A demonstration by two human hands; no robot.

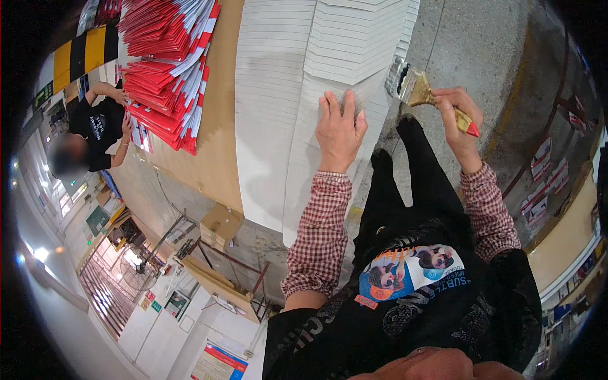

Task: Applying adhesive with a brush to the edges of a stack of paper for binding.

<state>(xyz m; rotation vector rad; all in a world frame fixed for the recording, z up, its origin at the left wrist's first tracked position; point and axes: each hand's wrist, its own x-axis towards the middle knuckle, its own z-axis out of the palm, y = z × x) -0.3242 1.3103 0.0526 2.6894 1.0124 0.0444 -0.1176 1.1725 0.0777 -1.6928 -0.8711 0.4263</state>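
Observation:
My left hand (339, 132) lies with its fingers stretched on a fanned stack of white paper sheets (272, 95), whose edges overlap in steps down the table. In my right hand (459, 120) is a flat paintbrush (419, 90) with a yellowish, red-tipped handle. The brush's bristles, wet-looking and dark at the tip, are at the right edge of the sheets; whether they press on the paper I cannot tell. Checked sleeve covers run along both my forearms.
Piles of red-and-white folded paper packets (168, 69) stand on the brown table (218, 114) to the left, where a co-worker (95, 130) has both hands on them. Cardboard boxes (220, 223) and a metal frame (234, 256) stand beyond. Scraps of printed paper (541, 180) lie at right.

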